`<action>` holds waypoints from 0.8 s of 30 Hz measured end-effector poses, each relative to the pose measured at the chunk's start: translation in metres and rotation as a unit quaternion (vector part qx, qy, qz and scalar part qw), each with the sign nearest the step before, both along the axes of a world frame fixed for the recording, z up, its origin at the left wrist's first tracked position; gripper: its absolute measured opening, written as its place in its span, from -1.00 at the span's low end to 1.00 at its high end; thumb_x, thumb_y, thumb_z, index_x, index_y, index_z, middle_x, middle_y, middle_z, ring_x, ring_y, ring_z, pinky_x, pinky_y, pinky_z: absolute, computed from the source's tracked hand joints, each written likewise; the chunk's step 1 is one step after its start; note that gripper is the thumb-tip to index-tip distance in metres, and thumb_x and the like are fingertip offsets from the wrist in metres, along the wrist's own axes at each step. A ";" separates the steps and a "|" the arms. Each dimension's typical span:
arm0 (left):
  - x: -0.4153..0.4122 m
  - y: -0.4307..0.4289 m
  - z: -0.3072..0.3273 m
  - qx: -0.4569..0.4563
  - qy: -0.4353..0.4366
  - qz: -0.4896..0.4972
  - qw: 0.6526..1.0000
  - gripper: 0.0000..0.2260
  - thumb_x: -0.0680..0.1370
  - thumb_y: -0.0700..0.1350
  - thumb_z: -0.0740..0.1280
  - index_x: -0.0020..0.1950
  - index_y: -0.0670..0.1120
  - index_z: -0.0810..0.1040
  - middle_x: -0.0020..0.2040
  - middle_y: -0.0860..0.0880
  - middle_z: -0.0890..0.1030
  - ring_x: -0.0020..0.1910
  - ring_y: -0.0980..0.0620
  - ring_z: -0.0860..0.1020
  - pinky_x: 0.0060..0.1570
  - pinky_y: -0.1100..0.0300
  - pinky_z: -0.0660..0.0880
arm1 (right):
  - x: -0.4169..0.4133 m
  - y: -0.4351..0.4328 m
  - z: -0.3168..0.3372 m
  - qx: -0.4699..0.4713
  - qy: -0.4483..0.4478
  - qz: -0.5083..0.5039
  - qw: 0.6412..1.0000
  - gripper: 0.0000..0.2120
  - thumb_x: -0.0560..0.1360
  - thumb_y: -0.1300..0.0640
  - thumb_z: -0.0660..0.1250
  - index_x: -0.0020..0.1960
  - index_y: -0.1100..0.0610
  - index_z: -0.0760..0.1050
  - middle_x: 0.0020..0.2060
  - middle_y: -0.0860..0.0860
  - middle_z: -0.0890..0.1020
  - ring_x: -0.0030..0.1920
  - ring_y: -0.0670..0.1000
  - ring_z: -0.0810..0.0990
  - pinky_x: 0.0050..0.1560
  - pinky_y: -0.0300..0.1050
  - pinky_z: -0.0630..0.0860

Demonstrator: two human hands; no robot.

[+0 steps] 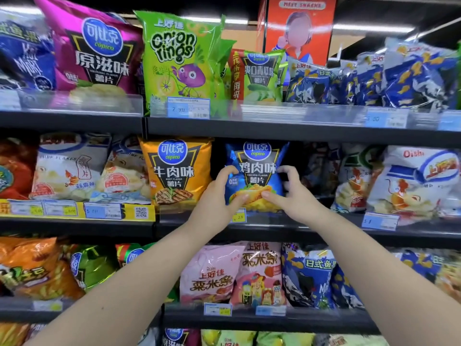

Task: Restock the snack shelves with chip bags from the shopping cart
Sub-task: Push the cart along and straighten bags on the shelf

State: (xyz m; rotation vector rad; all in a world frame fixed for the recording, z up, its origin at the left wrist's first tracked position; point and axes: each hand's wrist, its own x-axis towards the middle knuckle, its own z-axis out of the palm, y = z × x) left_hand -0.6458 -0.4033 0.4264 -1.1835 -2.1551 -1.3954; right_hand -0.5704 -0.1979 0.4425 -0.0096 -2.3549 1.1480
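A blue chicken-flavour chip bag (257,168) stands upright on the middle shelf (274,223), right of an orange beef-flavour bag (175,171). My left hand (219,196) grips the blue bag's lower left edge, thumb on its front. My right hand (289,193) grips its lower right edge, fingers curled around the side. Both thumbs almost meet on the bag's front. The shopping cart is out of view.
The top shelf holds a magenta bag (94,51), a green onion rings bag (177,58) and blue bags (374,76). White Oishi bags (409,181) fill the middle shelf's right. A dark gap lies just right of the blue bag. Pink bags (232,273) stand on the shelf below.
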 end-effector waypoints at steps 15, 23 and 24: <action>0.053 0.030 0.015 -0.046 0.299 0.205 0.931 -0.63 0.40 -0.24 0.45 0.19 -0.08 0.57 0.11 -0.09 0.53 0.13 -0.15 0.48 0.04 -0.04 0.45 | 0.043 0.004 0.009 0.091 0.050 -0.124 0.987 -0.45 0.44 0.03 0.48 0.34 -0.02 0.33 0.18 -0.06 0.50 0.18 -0.05 0.48 0.15 -0.05 0.47; 0.120 0.137 0.014 -0.138 0.333 0.090 0.928 -0.64 0.41 -0.19 0.39 0.20 -0.07 0.57 0.11 -0.08 0.56 0.11 -0.18 0.47 0.10 -0.05 0.34 | 0.162 0.062 -0.009 0.303 0.001 -0.278 0.911 -0.60 0.47 0.12 0.39 0.29 0.06 0.44 0.17 0.02 0.57 0.19 0.07 0.49 0.10 0.03 0.49; 0.134 0.152 0.010 -0.152 0.329 0.075 0.929 -0.65 0.42 -0.18 0.36 0.22 -0.06 0.56 0.13 -0.08 0.55 0.13 -0.18 0.46 0.12 -0.05 0.31 | 0.183 0.072 -0.014 0.325 -0.018 -0.302 0.896 -0.60 0.47 0.11 0.39 0.29 0.08 0.44 0.16 0.03 0.57 0.18 0.09 0.49 0.09 0.03 0.47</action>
